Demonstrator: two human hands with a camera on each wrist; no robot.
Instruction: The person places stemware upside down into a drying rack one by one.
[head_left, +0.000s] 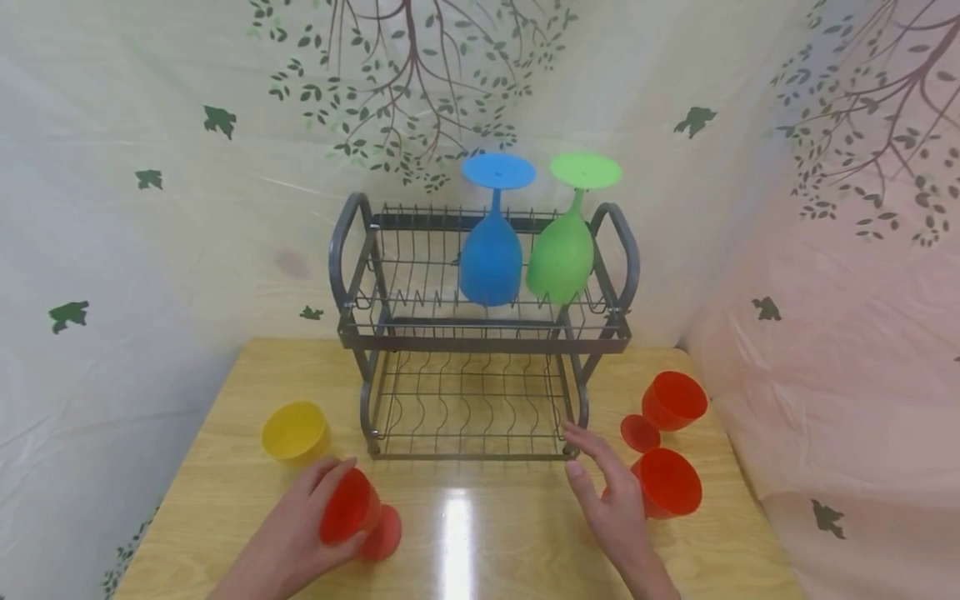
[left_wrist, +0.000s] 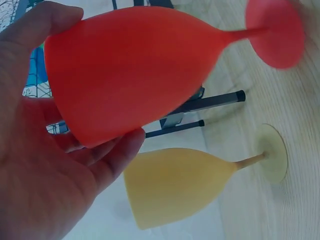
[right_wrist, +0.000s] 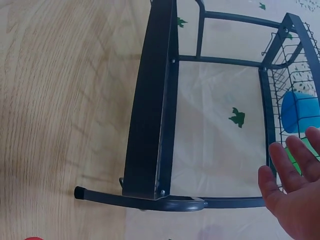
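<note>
My left hand point(head_left: 288, 529) grips a red goblet point(head_left: 351, 510) round its bowl near the rim. In the left wrist view that goblet point(left_wrist: 135, 70) has its stem and round foot close to the tabletop. Just behind it a yellow goblet point(head_left: 296, 432) stands upright. Empty, with fingers spread, my right hand point(head_left: 617, 512) is at the front right corner of the black dish rack point(head_left: 483, 343). A second red goblet point(head_left: 669, 483) is beside that hand, its lower part hidden. Behind it stands a third red goblet point(head_left: 675, 402).
Upside down on the rack's upper tier are a blue goblet point(head_left: 491, 262) and a green goblet point(head_left: 562, 260). The lower wire tier point(head_left: 468, 404) sits low over the wooden table point(head_left: 525, 533). A patterned curtain point(head_left: 187, 208) surrounds the back and sides.
</note>
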